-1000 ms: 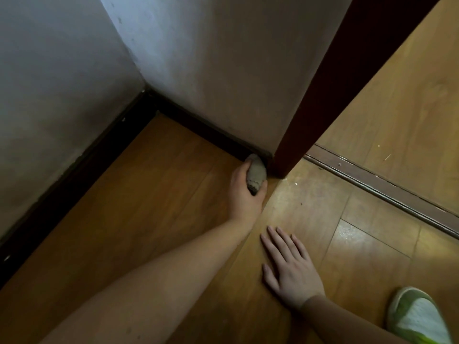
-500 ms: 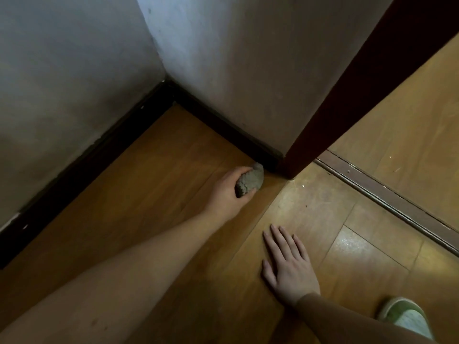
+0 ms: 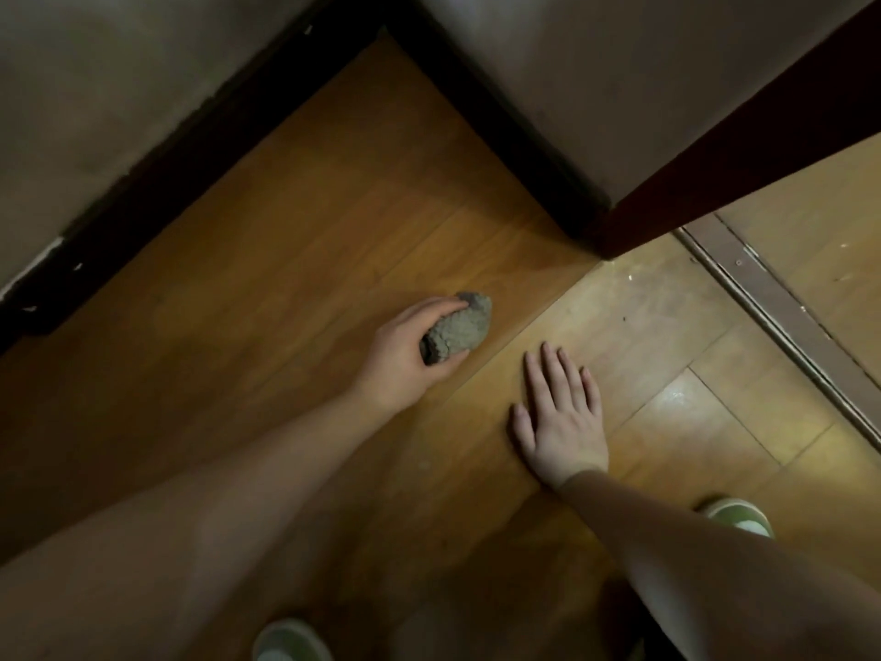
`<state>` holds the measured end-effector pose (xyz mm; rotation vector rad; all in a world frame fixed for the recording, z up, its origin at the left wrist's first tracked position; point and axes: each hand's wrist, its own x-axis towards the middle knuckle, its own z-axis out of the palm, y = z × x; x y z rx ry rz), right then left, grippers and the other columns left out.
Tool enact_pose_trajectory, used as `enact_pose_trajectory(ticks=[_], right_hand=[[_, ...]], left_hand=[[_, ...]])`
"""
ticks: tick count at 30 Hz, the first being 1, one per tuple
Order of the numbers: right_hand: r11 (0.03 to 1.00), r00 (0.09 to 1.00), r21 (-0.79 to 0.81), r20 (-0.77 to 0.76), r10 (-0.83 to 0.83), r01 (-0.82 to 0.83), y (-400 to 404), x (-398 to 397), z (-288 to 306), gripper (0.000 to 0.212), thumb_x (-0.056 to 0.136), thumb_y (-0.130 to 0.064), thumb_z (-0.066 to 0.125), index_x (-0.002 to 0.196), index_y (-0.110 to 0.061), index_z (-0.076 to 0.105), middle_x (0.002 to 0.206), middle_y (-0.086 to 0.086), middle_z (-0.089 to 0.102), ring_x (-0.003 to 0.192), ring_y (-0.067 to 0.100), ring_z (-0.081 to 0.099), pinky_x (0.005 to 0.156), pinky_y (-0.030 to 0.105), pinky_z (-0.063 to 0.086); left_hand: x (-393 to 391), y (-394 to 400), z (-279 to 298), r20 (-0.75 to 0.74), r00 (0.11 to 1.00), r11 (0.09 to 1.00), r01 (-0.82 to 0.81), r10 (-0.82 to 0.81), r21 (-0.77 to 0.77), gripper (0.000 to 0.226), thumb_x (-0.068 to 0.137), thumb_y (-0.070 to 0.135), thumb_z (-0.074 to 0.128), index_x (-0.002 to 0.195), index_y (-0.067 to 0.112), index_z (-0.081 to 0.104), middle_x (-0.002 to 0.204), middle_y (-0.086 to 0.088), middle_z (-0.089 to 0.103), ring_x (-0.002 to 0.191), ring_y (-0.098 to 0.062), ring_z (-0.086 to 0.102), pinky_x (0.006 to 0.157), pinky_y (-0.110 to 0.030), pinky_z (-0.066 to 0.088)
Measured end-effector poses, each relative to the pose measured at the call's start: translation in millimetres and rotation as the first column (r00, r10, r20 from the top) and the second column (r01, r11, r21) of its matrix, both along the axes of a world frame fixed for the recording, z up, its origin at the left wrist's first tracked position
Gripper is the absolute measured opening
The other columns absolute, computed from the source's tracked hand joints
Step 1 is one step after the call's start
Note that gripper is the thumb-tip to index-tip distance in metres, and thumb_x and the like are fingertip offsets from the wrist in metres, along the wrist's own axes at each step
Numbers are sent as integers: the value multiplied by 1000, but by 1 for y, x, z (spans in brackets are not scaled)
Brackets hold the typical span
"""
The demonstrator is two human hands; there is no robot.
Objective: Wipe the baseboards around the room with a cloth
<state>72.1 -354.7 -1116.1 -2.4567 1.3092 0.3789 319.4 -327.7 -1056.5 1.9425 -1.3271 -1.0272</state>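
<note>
Left hand (image 3: 405, 355) curled round a wadded grey cloth (image 3: 456, 335), fingers (image 3: 436, 308) and thumb pinching it low over the wooden floor (image 3: 286, 260), well apart from the dark baseboard (image 3: 157, 169) along the floor's edges (contact with floor unclear). Right hand (image 3: 562, 422) flat on the floor just beside, fingers straight and slightly spread. Dark red door frame (image 3: 715, 150) at the far corner, metal threshold strip (image 3: 782, 322) beyond. Green slipper (image 3: 739, 515) near the right forearm.
</note>
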Motion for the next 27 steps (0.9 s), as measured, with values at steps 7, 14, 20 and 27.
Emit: enact_pose_trajectory(ticks=[7, 14, 20, 27], right_hand=[[970, 997, 242, -71, 23, -5, -15, 3, 30, 75, 95, -70, 10, 155, -32, -16, 163, -6, -20, 147, 11, -23, 123, 40, -8], [924, 997, 381, 65, -33, 5, 26, 1, 211, 65, 101, -59, 18, 156, -34, -4, 164, -13, -1, 143, -2, -16, 119, 30, -14], [887, 886, 455, 376, -270, 77, 51, 16, 412, 60, 103, -53, 31, 156, -34, 10, 161, -13, 20, 149, 3, 12, 122, 42, 17], [834, 770, 517, 607, -196, -195, 54, 57, 639, 55, 98, -62, 33, 149, -50, 17, 158, -20, 26, 143, 0, 29, 116, 27, 28]], left_hand=[[-12, 38, 55, -11, 1000, 1000, -1, 1, 30, 51, 84, 20, 80, 132, 19, 62, 133, 11, 53, 121, 5, 44, 101, -3, 32], [-27, 76, 202, -59, 992, 991, -103, 108, 90, 49, 83, 25, 79, 129, 26, 61, 128, 17, 53, 116, 5, 48, 94, 0, 31], [-19, 121, 397, -118, 991, 980, -39, 63, 195, 51, 81, 31, 81, 125, 31, 58, 124, 18, 52, 110, 11, 49, 88, -1, 35], [-4, 154, 598, -110, 989, 991, -85, 96, 100, 55, 73, 44, 81, 121, 41, 54, 123, 23, 53, 114, 4, 53, 90, -9, 41]])
